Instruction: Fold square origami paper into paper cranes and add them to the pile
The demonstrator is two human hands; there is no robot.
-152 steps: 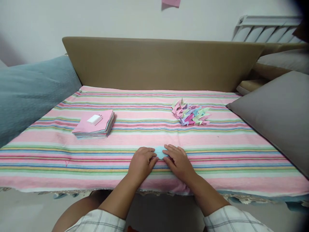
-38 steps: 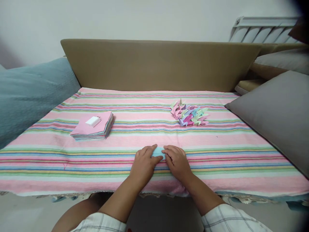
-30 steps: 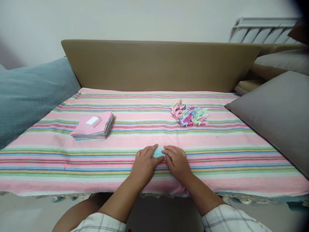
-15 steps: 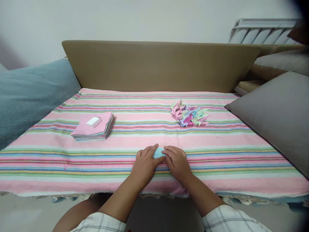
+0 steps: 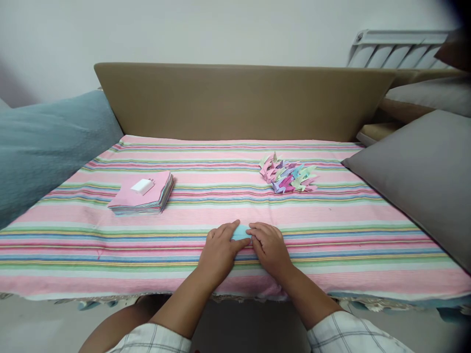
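A small piece of light blue folding paper point(image 5: 241, 232) lies on the striped cloth, partly covered by my hands. My left hand point(image 5: 220, 249) holds it from the left, with the index finger along its upper left side and the thumb across its lower edge. At the right end, my right hand point(image 5: 270, 245) has its fingers bent and drawn together over the paper, the thumb tucked close below them. The two hands nearly meet at the thumb tips. The paper's ends are hidden under the fingers, so its full folded shape does not show.
A stack of square coloured paper point(image 5: 127, 198) stands at left with a white charger plug point(image 5: 142, 186) on top. Several folded paper cranes point(image 5: 289, 175) lie bunched right of centre. A brown backrest point(image 5: 239, 103) rises behind, with a blue cushion point(image 5: 55, 142) left and a grey cushion point(image 5: 415, 171) right.
Almost nothing differs. Both hands keep their places on the blue paper, and the paper with the left hand appears very slightly further left.
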